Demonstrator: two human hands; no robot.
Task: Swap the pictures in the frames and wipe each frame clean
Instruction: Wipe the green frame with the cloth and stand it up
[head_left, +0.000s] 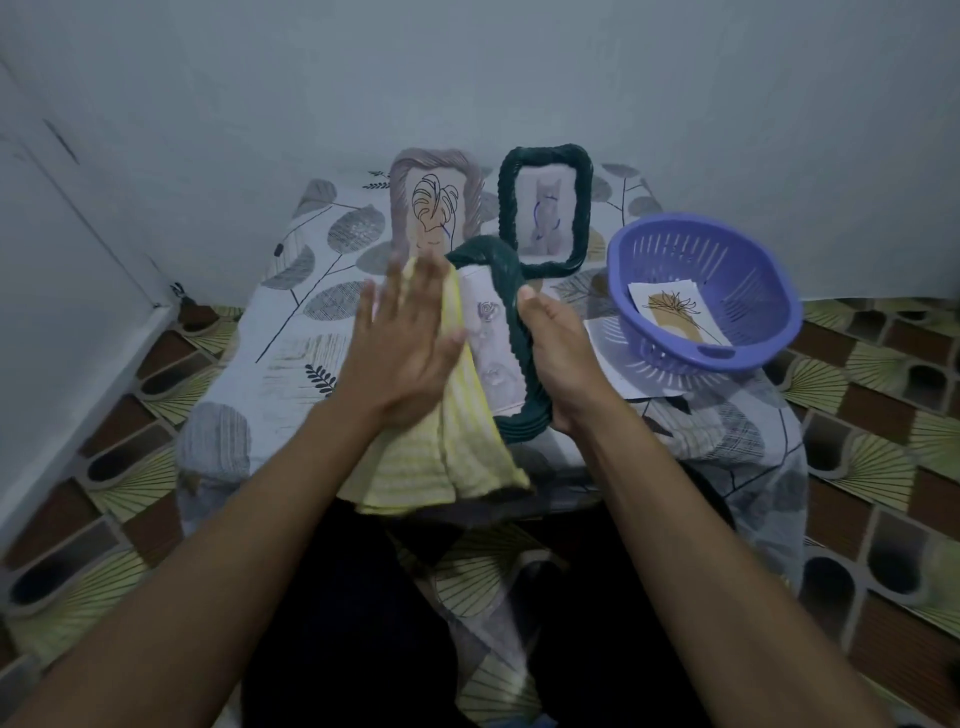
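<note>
My right hand (558, 358) grips the right edge of a dark green rope-patterned frame (511, 306), held tilted over the table's middle, with a pale rose drawing inside. My left hand (402, 343) lies flat with straight fingers, pressing a yellow striped cloth (457, 447) against the frame's left side; the cloth hangs down toward me. Behind, a beige frame (467, 189) with a leaf line drawing leans on the wall. A second dark green frame (545, 208) with a cat picture stands beside it.
A purple plastic colander (706, 291) at the right holds a picture of a plant on a tan shape (675, 314) and rests on a white sheet (613, 358). A leaf-print tablecloth (311, 312) covers the small table. Patterned floor tiles surround it; walls stand close behind and at left.
</note>
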